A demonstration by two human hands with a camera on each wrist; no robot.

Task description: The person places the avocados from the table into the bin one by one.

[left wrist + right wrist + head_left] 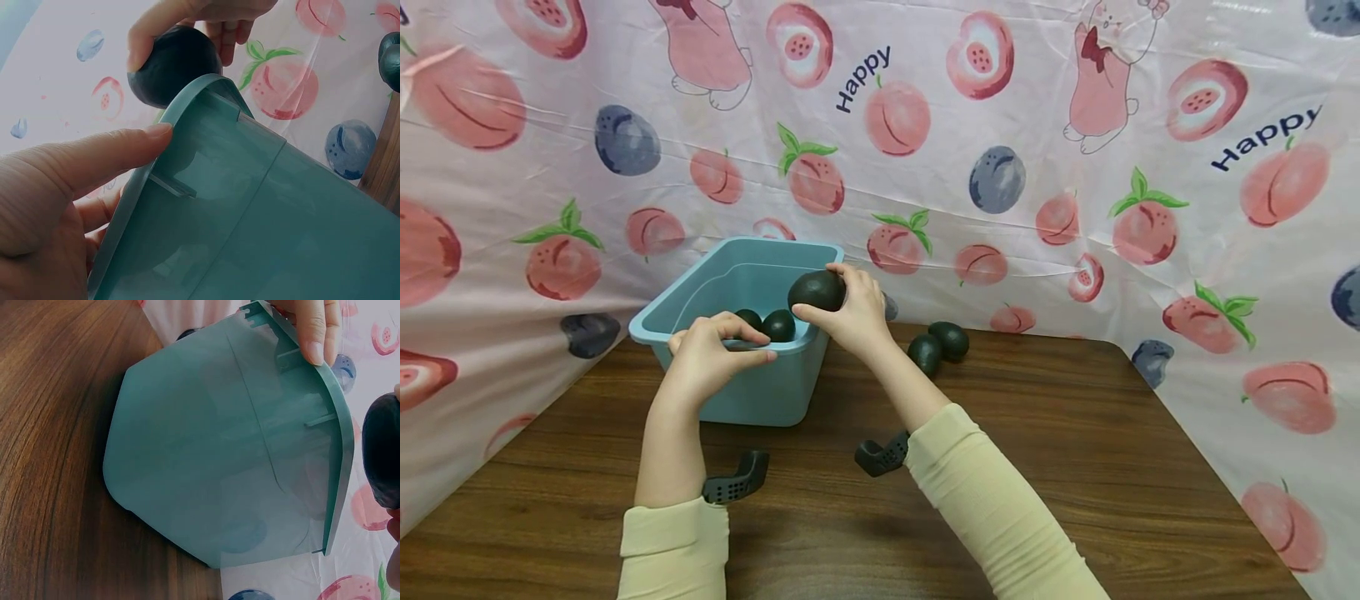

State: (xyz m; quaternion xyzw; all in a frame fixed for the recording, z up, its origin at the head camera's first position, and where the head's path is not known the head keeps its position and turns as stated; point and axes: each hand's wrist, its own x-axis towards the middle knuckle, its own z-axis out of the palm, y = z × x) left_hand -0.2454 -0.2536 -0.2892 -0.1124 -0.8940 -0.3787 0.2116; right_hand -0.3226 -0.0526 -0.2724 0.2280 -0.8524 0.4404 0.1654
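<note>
A light blue plastic bin [752, 383] stands on the wooden table, with two dark avocados [778, 326] visible inside near its front wall. My left hand [707, 354] grips the bin's near rim, thumb outside and fingers over the inner side; the left wrist view shows the thumb [125, 153] against the rim. Between the thumb and fingers of my right hand [857, 312] is a dark avocado [816, 291], held above the bin's right front corner. The same avocado [382, 450] appears at the right edge of the right wrist view.
Two more avocados [949, 340] lie together on the table [1037, 450], right of the bin and beyond my right forearm. A fruit-printed cloth [910, 192] hangs behind and along both sides of the table.
</note>
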